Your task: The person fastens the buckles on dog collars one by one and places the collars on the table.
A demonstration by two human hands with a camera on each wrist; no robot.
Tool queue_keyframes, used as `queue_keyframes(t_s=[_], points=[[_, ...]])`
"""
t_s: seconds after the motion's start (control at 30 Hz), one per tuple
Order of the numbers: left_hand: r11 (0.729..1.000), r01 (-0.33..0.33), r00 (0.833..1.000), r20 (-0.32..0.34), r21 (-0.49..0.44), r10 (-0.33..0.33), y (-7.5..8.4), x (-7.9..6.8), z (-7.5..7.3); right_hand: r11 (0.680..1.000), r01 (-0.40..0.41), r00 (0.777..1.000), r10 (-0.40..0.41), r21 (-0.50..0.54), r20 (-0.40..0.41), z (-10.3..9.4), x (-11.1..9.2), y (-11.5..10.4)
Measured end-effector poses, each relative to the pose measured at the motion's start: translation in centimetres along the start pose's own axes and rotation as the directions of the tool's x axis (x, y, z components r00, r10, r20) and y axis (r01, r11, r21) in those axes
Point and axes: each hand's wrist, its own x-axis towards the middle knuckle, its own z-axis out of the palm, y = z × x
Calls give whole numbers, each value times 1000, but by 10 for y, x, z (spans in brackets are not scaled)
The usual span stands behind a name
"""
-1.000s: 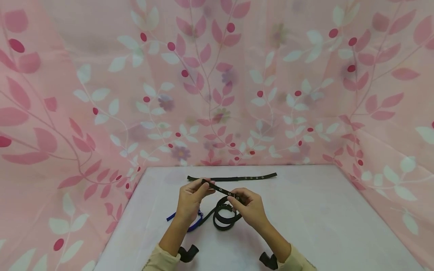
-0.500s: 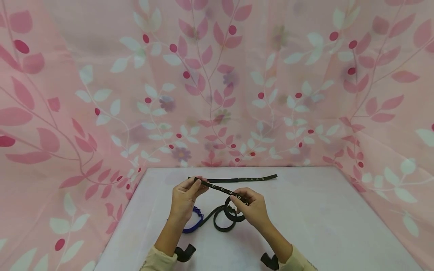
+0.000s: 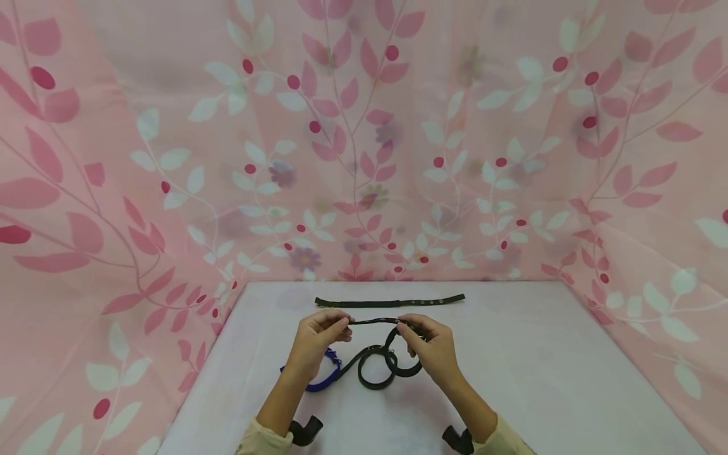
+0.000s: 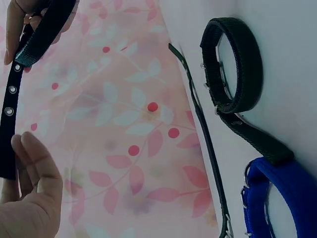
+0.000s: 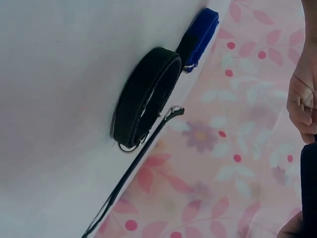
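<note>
A black collar [image 3: 375, 321] with metal eyelets is held up over the table between both hands. My left hand [image 3: 315, 341] pinches the free end of its strap. Near the closed loop, my right hand [image 3: 435, 347] grips the collar, and the loop hangs below those fingers. In the left wrist view the eyelets show between the hands, and the padded loop [image 4: 49, 32] is at the top. The right wrist view catches only a sliver of the collar [image 5: 309, 183] at its edge. Under the hands lies a dark green collar [image 3: 376, 383] fastened into a ring.
A blue collar [image 3: 325, 383] lies beside the green one, partly behind the left hand. Farther back, a dark collar [image 3: 364, 303] is stretched out straight across the white table [image 3: 540, 354]. Pink floral cloth [image 3: 364, 158] rises at the back and sides.
The hands have shifted slightly, the right one rightward. The collar's strap went from slanting to nearly level, turning edge-on, and its loop has come clear of the green collar's ring.
</note>
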Motion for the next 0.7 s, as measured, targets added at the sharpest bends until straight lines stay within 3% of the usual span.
queue_keyframes(t_s=[0.13, 0.37, 0.5, 0.7], points=[[992, 60, 990, 121, 112, -73, -3, -2, 1, 999, -45, 999, 45, 8, 5, -2, -1, -4], [966, 62, 940, 311, 252, -141, -6, -1, 15, 992, -122, 992, 122, 14, 41, -3, -4, 5], [965, 76, 922, 351, 250, -164, -11, -2, 26, 986, -161, 986, 160, 34, 51, -2, -5, 6], [970, 78, 918, 362, 231, -160, -22, -4, 43, 990, -138, 986, 133, 38, 105, -2, -6, 8]])
